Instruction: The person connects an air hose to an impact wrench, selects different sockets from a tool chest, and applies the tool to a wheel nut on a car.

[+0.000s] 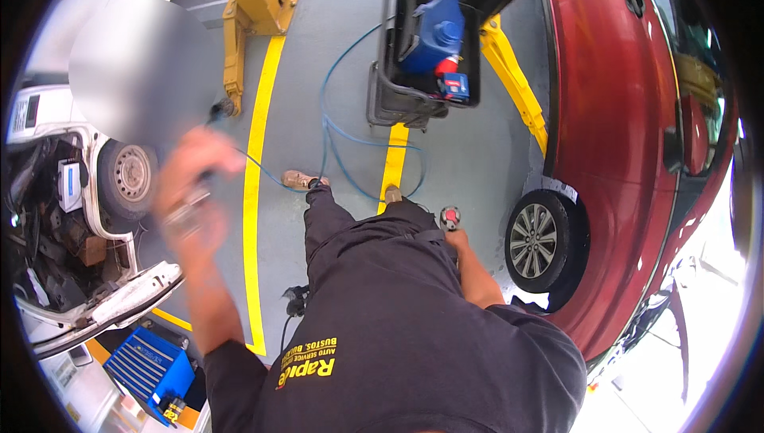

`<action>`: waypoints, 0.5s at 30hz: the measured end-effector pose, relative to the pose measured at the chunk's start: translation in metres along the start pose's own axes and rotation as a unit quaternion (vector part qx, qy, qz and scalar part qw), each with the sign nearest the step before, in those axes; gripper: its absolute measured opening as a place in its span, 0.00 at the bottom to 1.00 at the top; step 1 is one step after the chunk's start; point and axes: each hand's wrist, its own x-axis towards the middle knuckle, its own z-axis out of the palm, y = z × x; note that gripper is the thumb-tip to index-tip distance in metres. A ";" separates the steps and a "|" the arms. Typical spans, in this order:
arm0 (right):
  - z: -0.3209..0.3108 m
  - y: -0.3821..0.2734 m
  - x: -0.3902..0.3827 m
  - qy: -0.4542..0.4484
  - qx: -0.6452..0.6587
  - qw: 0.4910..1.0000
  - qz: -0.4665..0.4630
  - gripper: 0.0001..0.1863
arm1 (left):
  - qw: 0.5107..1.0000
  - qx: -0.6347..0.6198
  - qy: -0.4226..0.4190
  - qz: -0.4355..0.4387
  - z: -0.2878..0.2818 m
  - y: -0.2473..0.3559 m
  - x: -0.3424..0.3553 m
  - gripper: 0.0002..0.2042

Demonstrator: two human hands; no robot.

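My left hand (200,164) is raised over the yellow floor line on the left, smeared by motion. A silver watch or band (189,208) shows on its wrist. Whether the fingers hold the small dark shape at the palm cannot be made out. Down beside my hip, my right hand (457,239) is closed round a tool with a round grey end and a red centre (450,218). The rest of that tool is hidden, so its kind is unclear. The red car's front wheel (533,242) stands to the right of this hand.
A black cart (384,99) ahead carries a blue jug (436,33) and a small blue box (455,87). A blue hose (326,99) loops over the floor near my feet. Yellow lift arms (513,75) reach by the red car (613,154). At left stands a white vehicle (151,286), its engine bay exposed.
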 end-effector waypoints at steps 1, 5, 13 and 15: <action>0.006 0.035 0.006 0.001 -0.014 1.000 0.012 0.18 | 0.999 0.004 -0.046 -0.022 0.051 -0.004 0.008 0.27; 0.002 0.112 -0.038 0.001 0.143 0.979 0.145 0.18 | 0.935 0.198 -0.288 -0.064 0.241 -0.064 -0.042 0.23; 0.005 0.226 -0.113 -0.030 0.247 0.937 0.244 0.12 | 0.761 0.248 -0.515 -0.307 0.491 -0.173 -0.171 0.25; 0.016 0.238 -0.133 -0.028 0.220 0.938 0.268 0.13 | 0.745 0.154 -0.551 -0.342 0.517 -0.192 -0.183 0.25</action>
